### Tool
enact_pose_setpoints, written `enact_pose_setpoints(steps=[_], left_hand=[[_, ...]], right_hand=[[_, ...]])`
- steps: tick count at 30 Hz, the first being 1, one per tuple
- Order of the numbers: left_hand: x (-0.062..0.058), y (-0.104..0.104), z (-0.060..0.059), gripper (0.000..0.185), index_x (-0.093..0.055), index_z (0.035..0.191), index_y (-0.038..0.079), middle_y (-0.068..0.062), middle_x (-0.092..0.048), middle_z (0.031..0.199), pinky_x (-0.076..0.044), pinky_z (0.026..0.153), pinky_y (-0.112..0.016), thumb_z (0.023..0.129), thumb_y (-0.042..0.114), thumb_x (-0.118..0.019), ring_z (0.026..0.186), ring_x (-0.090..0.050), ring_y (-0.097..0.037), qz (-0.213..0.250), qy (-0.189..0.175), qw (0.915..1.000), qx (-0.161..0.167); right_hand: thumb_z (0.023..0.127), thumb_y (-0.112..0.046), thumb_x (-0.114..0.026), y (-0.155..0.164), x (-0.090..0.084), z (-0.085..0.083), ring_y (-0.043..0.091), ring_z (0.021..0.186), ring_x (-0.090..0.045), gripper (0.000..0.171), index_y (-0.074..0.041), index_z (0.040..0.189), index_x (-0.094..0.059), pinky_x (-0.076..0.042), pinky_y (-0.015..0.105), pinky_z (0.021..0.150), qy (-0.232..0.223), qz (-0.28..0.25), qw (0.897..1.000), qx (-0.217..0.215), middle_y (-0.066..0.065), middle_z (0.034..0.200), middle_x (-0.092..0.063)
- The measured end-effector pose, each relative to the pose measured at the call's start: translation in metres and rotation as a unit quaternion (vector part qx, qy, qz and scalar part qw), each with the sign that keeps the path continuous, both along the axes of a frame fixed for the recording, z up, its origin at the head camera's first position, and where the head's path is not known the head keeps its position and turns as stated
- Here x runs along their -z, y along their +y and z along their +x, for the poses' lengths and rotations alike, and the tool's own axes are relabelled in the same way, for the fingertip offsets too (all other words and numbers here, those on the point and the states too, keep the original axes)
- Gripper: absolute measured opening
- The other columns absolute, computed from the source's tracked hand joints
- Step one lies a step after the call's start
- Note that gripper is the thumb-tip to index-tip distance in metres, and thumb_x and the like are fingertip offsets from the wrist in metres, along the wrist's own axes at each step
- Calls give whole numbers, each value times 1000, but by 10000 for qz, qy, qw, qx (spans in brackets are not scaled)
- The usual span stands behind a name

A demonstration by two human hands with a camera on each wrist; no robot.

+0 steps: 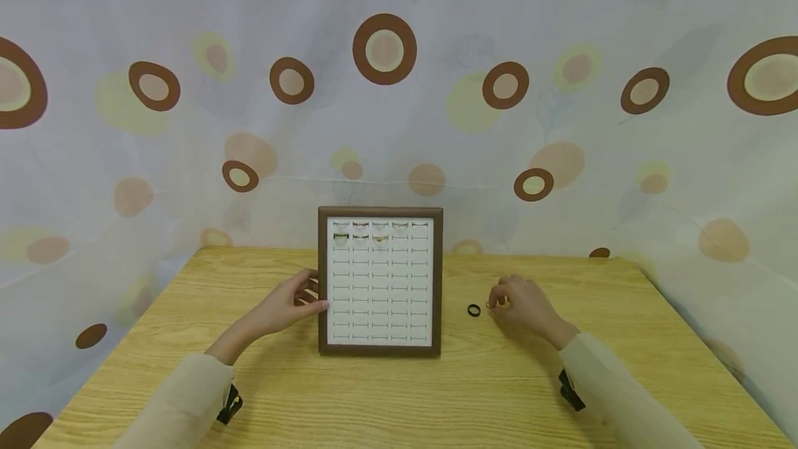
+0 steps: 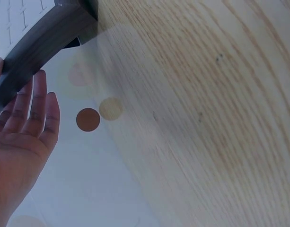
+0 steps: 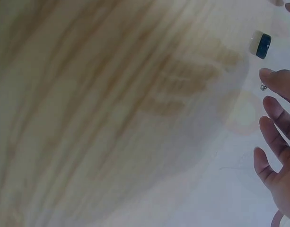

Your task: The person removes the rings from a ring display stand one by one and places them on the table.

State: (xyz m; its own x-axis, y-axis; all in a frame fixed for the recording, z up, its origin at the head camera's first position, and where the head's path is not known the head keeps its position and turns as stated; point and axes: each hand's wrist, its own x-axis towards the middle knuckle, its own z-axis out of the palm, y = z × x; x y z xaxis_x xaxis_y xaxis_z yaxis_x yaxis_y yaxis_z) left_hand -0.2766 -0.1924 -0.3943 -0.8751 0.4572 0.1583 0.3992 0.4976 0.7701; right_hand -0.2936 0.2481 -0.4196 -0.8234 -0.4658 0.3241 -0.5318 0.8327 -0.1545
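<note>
A brown-framed ring display board (image 1: 380, 296) stands upright on the table, its white panel lined with rows of slots. Several rings (image 1: 379, 238) sit in the top two rows. My left hand (image 1: 299, 303) grips the board's left edge, thumb on the front and fingers behind; in the left wrist view the fingers show beside the dark frame (image 2: 45, 45). To the right of the board, my right hand (image 1: 524, 303) pinches a small ring (image 3: 263, 87) between thumb and forefinger. A black ring (image 1: 474, 310) lies on the table just left of those fingertips.
The wooden table (image 1: 386, 400) ends at the back against a pale curtain (image 1: 424, 137) printed with brown and yellow circles, which also hangs at both sides. A black strap (image 1: 229, 404) shows under the left sleeve, another strap (image 1: 570, 391) under the right.
</note>
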Motion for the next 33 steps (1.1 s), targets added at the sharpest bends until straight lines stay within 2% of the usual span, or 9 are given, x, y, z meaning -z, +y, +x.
enact_pose_setpoints(steps=[10,16,23,26,27,33], left_hand=[[0,1,-2,53,-41,127,-2,-17,-58,109,-49,80,-31,87,25,-63,94,-60,-23,-44,-15,10000,-44],[-2,1,0,52,-41,126,-1,-16,-58,109,-49,80,-31,87,25,-63,94,-60,-22,-16,-44,10000,-33],[-2,1,1,52,-41,127,-1,-17,-58,109,-49,80,-32,87,24,-63,94,-60,-23,14,-57,10000,-32],[-3,1,2,52,-41,127,-1,-17,-58,109,-49,81,-33,87,24,-63,94,-60,-22,10,-88,10000,-28],[-3,2,3,52,-41,127,-1,-17,-58,110,-49,81,-33,87,23,-63,94,-60,-23,19,-97,9999,-22],[-4,1,3,51,-40,128,-2,-17,-58,110,-49,80,-34,88,21,-62,94,-60,-24,55,-70,10000,7]], right_hand=[[77,-7,-68,6,1,-3,14,70,-49,16,-22,72,-66,-41,40,62,-511,15,9986,-130,-5,75,-57],[78,-4,-67,7,3,-3,8,64,-45,17,-20,72,-65,-43,33,62,-620,14,9977,-281,-5,74,-54],[79,-4,-66,8,2,-2,8,65,-43,16,-18,73,-65,-36,24,57,-801,-71,9961,-367,-3,76,-54],[79,-3,-65,8,2,-2,7,64,-43,16,-18,74,-65,-37,24,56,-858,-112,9955,-386,-3,76,-54],[79,-3,-65,8,2,-2,6,63,-43,16,-18,73,-65,-42,27,60,-843,-109,9956,-402,-3,76,-54],[80,-11,-67,6,-4,-6,8,64,-43,9,-17,75,-65,-42,30,60,-875,-122,9956,-306,-4,74,-53]])
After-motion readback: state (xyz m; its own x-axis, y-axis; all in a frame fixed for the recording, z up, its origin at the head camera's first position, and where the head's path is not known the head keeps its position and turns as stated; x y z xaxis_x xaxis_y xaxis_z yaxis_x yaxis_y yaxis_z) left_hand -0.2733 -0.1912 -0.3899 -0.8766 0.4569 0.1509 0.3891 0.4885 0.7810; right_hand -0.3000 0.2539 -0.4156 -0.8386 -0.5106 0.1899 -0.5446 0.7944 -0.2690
